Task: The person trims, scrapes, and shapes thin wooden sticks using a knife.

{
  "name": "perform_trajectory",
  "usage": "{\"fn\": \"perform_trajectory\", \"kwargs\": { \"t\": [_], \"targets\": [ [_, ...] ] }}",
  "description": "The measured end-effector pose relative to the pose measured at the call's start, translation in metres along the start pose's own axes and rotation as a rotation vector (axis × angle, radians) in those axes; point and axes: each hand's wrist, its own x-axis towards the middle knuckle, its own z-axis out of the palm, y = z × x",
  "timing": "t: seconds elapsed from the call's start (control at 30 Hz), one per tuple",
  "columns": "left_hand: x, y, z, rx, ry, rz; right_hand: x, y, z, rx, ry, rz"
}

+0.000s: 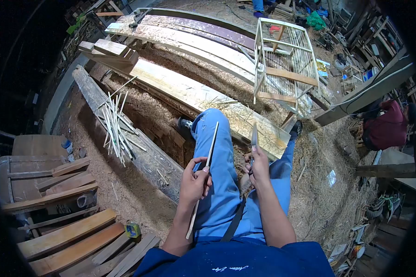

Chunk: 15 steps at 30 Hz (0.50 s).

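Note:
My left hand (pixel 196 181) pinches a thin wooden stick (pixel 212 143), which runs up over my knee and down past my wrist. In my right hand (pixel 259 166) is a knife (pixel 254 135), its blade pointing away from me. Stick and knife are apart. Both hands are above my lap, over the blue trousers. Beyond the knife lies a pale wooden plank (pixel 180 87) strewn with thin shavings. A loose pile of similar sticks (pixel 115 124) rests on a weathered beam (pixel 159 164) to the left.
A slatted wooden frame (pixel 286 60) stands at the far right of the planks. Wood blocks (pixel 111 47) sit on the plank's far left end. Boards (pixel 69 235) and a tape measure (pixel 133 230) are at lower left. Another person in a dark red top (pixel 388 124) is at right.

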Motion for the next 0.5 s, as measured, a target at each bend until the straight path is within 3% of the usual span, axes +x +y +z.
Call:
{"fn": "perform_trajectory", "kwargs": {
  "t": [0.03,0.1,0.37,0.43,0.5],
  "targets": [
    [0.0,0.001,0.0,0.015,-0.002,-0.009,-0.002,-0.001,0.003,-0.003,0.002,0.004],
    [0.0,0.004,0.001,0.029,-0.006,-0.021,-0.004,-0.004,0.008,-0.241,-0.032,-0.228],
    [0.0,0.005,0.002,0.004,0.003,-0.027,-0.019,-0.01,0.022,-0.299,-0.204,-0.227],
    [0.001,0.004,0.002,0.006,0.002,-0.031,-0.03,-0.013,0.03,-0.516,-0.282,-0.39],
    [0.002,0.0,0.002,0.007,0.001,-0.033,-0.038,-0.01,0.034,-0.565,-0.342,-0.412]
  ]
}}
